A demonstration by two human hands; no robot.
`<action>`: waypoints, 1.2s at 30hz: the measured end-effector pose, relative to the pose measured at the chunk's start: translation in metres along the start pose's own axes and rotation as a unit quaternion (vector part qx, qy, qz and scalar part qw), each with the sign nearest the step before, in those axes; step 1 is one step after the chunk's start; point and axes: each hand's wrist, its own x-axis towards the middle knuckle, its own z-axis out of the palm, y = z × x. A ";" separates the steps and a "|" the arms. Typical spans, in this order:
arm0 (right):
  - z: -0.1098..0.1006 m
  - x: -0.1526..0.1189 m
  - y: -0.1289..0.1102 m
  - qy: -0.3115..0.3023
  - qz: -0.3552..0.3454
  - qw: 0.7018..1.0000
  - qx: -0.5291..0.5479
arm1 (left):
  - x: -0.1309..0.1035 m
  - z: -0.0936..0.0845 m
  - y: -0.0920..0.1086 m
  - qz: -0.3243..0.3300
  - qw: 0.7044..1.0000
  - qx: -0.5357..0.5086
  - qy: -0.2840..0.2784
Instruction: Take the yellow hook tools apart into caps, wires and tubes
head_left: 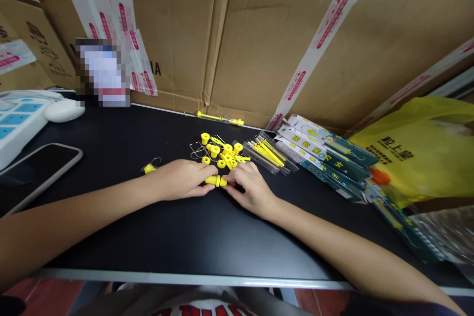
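Between both hands, just above the black tabletop (177, 247), lies a small yellow plastic fitting (217, 181) with a wider collar. My left hand (179, 178) pinches its left end between thumb and fingers. At the right end, the closed fingertips of my right hand (255, 188) grip the same fitting; part of it is hidden there. Right behind the hands is a pile of loose yellow plastic parts (215, 150) with bent metal hooks (198, 150) among them. Left of my left wrist sits another yellow piece with a metal hook (150, 169).
Clear tubes with yellow rods (268, 153) lie right of the pile, beside printed card boxes (322, 153) and a yellow bag (418, 148). One assembled yellow piece (220, 118) rests by the cardboard (252, 49). A phone (37, 173) and power strip (22, 118) are at left.
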 end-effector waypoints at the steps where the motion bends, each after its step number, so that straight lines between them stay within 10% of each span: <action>1: 0.000 0.000 0.000 -0.001 0.003 1.000 0.004 | 0.000 0.000 0.000 0.000 1.000 -0.001 0.000; 36: -0.007 0.003 -0.003 -0.042 0.077 0.996 0.033 | -0.004 0.015 -0.007 0.045 0.987 0.100 0.116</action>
